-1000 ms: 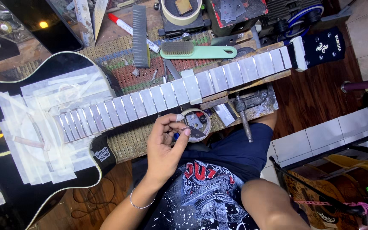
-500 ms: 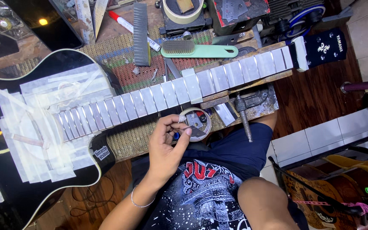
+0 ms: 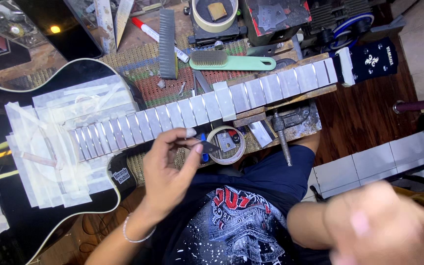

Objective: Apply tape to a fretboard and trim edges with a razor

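A person seated at a cluttered tabletop (image 3: 182,83) works on a black acoustic guitar (image 3: 35,78) laid flat across it, the neck (image 3: 212,105) running toward the headstock (image 3: 369,61) at the far right. The fretboard is covered strip by strip in pale masking tape, leaving only the thin metal frets bare between the strips, and more tape (image 3: 55,142) is layered over the body around the soundhole, seemingly to shield wood and finish from tools. The left hand (image 3: 170,169), a thin bracelet (image 3: 136,235) at its wrist, hovers just in front of the neck with thumb and forefinger pinched together on a small dark piece (image 3: 207,146), too small to identify; the other fingers are loosely curled. The right hand (image 3: 384,225) is raised close to the camera at lower right and so blurred that it cannot be told whether it is open or holding anything. A roll of masking tape (image 3: 226,145) lies flat on the tabletop just beyond the pinched fingers, within easy reach. A metal clamp (image 3: 283,127) sits beneath the neck near its upper end, apparently steadying it. Farther back lie a green-handled wire brush (image 3: 231,61), a flat ridged metal file (image 3: 167,44), a red-capped marker (image 3: 158,34) and a second tape roll (image 3: 216,13)
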